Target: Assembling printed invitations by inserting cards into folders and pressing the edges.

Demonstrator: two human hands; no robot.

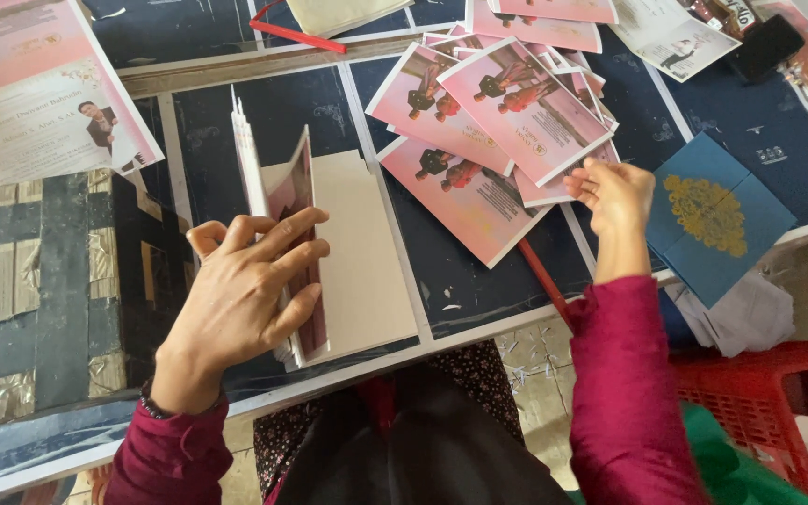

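Near the front edge of the dark blue bench (pixel 479 281), the left hand (pixel 240 295) lies flat with fingers spread over a stack of folded cards (pixel 329 252), pressing a pink leaf down while several white leaves stand upright just behind it. Further right, the right hand (pixel 614 192) pinches the edge of a pink printed card (pixel 554 192) at the rim of a loose fanned pile of pink cards (pixel 488 122) toward the back edge. A red stick (pixel 542 276) lies under that pile, running to the front edge. A blue folder with gold ornament (pixel 714 217) overhangs the right front corner. Below the bench, a red plastic crate (pixel 759 393) holds white scraps.
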